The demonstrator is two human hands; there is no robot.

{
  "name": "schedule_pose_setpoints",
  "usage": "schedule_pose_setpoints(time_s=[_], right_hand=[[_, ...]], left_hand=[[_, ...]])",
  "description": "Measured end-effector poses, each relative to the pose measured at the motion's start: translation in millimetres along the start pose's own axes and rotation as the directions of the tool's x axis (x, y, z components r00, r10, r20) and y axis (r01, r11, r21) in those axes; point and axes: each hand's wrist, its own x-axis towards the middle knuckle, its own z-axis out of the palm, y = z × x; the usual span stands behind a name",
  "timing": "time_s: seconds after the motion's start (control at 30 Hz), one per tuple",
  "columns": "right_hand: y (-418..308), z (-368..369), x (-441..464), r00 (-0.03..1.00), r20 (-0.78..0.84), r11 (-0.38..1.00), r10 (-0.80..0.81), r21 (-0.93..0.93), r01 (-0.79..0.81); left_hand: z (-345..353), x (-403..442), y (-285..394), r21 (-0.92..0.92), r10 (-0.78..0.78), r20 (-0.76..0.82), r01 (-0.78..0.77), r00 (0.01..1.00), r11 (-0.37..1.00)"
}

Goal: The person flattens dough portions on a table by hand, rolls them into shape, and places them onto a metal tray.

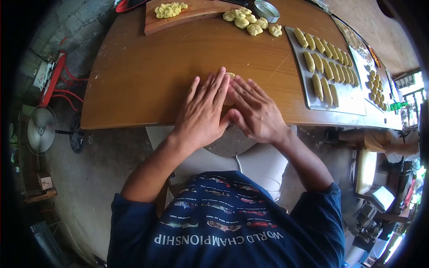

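Both hands lie flat, side by side, near the front edge of the wooden table (147, 76). My left hand (203, 105) has its fingers stretched out and pointing away from me. My right hand (258, 106) is also spread, its fingertips angled toward the left one. Between and partly beneath the fingers is a piece of pale yellow dough (230, 75); most of it is hidden. To the right, a metal tray (315, 100) holds rows of long rolled dough pieces (317, 86). Several dough lumps (254, 29) sit at the far side of the table.
A wooden board (201, 12) with a dough mass (170, 10) is at the far left, and a round metal tin (267, 10) beside the lumps. Another tray (363, 85) holds small dough pieces. A fan (41, 130) stands left; another person's arm (391, 148) shows at right.
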Motion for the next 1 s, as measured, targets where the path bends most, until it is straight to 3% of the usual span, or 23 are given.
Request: schedule_pose_setpoints(time_s=[0.07, 0.37, 0.43, 0.53, 0.6, 0.67, 0.83, 0.9, 0.93, 0.97, 1.0], right_hand=[[-7, 4, -4, 1.0, 0.012, 1.0, -0.011, -0.005, 0.011], [-6, -3, -3, 1.0, -0.009, 1.0, 0.01, 0.018, -0.01], [3, -5, -1, 0.999, 0.017, 0.984, 0.046, 0.17, -0.048], [3, -13, 16, 0.995, 0.017, 0.971, 0.096, 0.22, -0.097], [-6, 0, 23, 0.997, -0.046, 0.984, 0.069, 0.17, -0.061], [-11, 14, 22, 0.996, -0.086, 1.0, 0.029, 0.004, -0.029], [-14, 13, 26, 0.994, -0.038, 0.994, 0.107, -0.03, -0.108], [-2, 9, 31, 0.971, 0.004, 0.929, 0.239, 0.291, -0.229], [12, 0, 34, 0.971, 0.002, 0.93, 0.239, 0.288, -0.229], [33, -12, 42, 0.906, 0.137, 0.639, 0.401, 0.667, -0.383], [47, -22, 53, 0.819, 0.329, 0.182, 0.47, 0.872, -0.455]], left_hand=[[5, 2, -5, -0.042, 0.036, 0.068, -0.033, 0.997, 0.999], [0, 4, -9, -0.046, 0.006, 0.087, -0.002, 0.996, 0.999], [3, 5, -9, -0.039, 0.004, 0.07, -0.001, 0.998, 0.999], [5, 2, -6, -0.086, -0.04, 0.02, 0.042, 0.999, 0.995], [5, -1, -6, -0.046, -0.111, 0.052, 0.113, 0.993, 0.993], [5, 0, -6, -0.02, -0.103, 0.071, 0.105, 0.992, 0.994], [6, -2, -13, -0.032, -0.075, 0.062, 0.077, 0.995, 0.997], [-1, 0, -14, -0.067, -0.076, 0.081, 0.081, 0.994, 0.994], [-6, 2, -12, -0.107, -0.074, 0.099, 0.085, 0.992, 0.991], [-12, 6, -6, -0.131, -0.099, 0.078, 0.109, 0.992, 0.985], [-9, 11, 0, -0.131, -0.099, 0.077, 0.109, 0.992, 0.985]])
